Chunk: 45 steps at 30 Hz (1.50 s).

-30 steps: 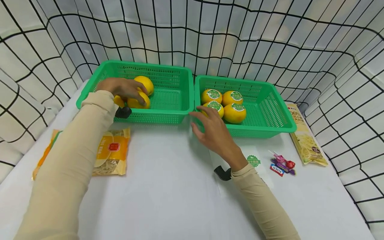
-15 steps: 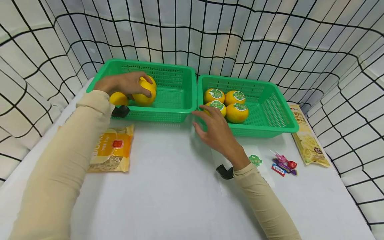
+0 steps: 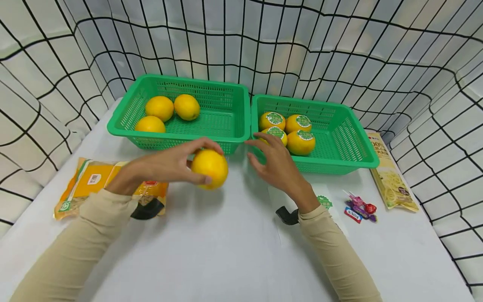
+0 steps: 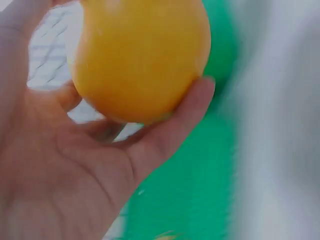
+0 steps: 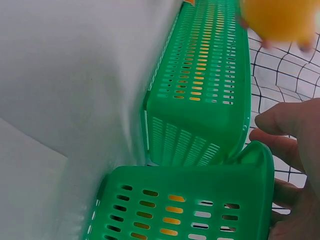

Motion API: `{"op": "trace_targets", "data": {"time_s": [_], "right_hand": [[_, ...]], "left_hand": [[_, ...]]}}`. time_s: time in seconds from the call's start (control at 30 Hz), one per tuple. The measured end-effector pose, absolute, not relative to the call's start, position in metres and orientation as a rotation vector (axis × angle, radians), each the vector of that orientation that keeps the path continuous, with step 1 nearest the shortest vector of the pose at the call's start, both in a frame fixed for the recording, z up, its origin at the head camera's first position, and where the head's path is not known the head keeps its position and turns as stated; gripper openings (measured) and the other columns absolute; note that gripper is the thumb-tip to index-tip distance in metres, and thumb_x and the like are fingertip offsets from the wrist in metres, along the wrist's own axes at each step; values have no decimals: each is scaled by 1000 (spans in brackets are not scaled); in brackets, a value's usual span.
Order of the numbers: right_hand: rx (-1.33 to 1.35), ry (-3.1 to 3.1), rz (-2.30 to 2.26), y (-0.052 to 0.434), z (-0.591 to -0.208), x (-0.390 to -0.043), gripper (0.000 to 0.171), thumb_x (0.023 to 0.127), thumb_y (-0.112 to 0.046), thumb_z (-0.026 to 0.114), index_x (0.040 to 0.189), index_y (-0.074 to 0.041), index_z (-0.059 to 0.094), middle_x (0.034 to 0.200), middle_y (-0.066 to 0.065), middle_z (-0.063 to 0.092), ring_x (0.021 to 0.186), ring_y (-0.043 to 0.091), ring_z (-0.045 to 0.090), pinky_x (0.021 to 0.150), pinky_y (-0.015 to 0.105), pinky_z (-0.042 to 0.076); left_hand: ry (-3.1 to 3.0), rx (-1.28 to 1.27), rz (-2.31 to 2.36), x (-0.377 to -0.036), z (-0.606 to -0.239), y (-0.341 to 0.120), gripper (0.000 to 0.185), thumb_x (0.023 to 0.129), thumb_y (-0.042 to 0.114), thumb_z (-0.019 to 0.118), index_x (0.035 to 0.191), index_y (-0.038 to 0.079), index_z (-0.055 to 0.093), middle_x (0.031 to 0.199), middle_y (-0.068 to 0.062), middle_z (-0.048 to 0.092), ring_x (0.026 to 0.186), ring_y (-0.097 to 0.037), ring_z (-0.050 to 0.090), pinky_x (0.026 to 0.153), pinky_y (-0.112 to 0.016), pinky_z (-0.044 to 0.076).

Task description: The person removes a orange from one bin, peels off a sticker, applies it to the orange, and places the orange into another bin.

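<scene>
Left hand (image 3: pixel 166 165) grips a plain yellow orange (image 3: pixel 209 168) between curled fingers and thumb, held above the white table (image 3: pixel 211 251), just in front of the left green basket (image 3: pixel 226 144). The orange is smooth, unlabelled. Right hand (image 3: pixel 277 161), fingers relaxed and spread, rests at the near corner of the right green basket (image 3: pixel 339 165).

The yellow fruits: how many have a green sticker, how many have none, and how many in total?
With green sticker, in the right basket: 4
Without sticker, in the left basket: 3
Without sticker, held in the left hand: 1
Total: 8
</scene>
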State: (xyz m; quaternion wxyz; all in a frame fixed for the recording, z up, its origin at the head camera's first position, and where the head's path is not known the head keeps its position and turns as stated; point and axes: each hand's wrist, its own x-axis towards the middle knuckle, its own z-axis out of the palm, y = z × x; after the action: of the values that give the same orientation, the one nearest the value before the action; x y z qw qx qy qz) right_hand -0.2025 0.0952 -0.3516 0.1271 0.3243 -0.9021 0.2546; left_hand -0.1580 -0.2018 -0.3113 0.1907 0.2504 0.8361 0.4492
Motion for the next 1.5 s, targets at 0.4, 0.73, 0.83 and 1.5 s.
{"op": "trace_targets", "data": {"time_s": [0.4,0.73,0.83,1.5], "right_hand": [[933,-2636,764,100,-352,-201,33,104,-22,69,135,-12,71,153,15,57,144,35,48,120,53,41],[986,-2463,878,119,-336,-198,27,102,-12,71,128,-8,74,140,16,64,135,33,54,114,50,46],[1000,-2418,869,145,-323,-188,21,99,-6,73,120,-4,74,124,13,69,116,30,63,100,44,54],[673,-3385,598,274,-362,-162,35,97,-19,79,124,0,66,122,15,60,107,30,62,95,49,55]], "left_hand": [[2445,627,1486,-124,-389,-143,60,90,29,87,138,19,52,143,-5,49,125,-29,51,96,-42,54],[2542,627,1298,-119,-384,-168,71,89,36,87,144,21,44,146,-3,49,134,-27,48,106,-52,48],[2557,626,1292,-119,-388,-167,71,89,34,88,143,21,44,144,-4,49,128,-27,49,102,-49,50],[2613,555,1468,-103,-402,-131,66,92,30,86,146,16,50,149,-8,49,125,-26,41,94,-41,51]]}}
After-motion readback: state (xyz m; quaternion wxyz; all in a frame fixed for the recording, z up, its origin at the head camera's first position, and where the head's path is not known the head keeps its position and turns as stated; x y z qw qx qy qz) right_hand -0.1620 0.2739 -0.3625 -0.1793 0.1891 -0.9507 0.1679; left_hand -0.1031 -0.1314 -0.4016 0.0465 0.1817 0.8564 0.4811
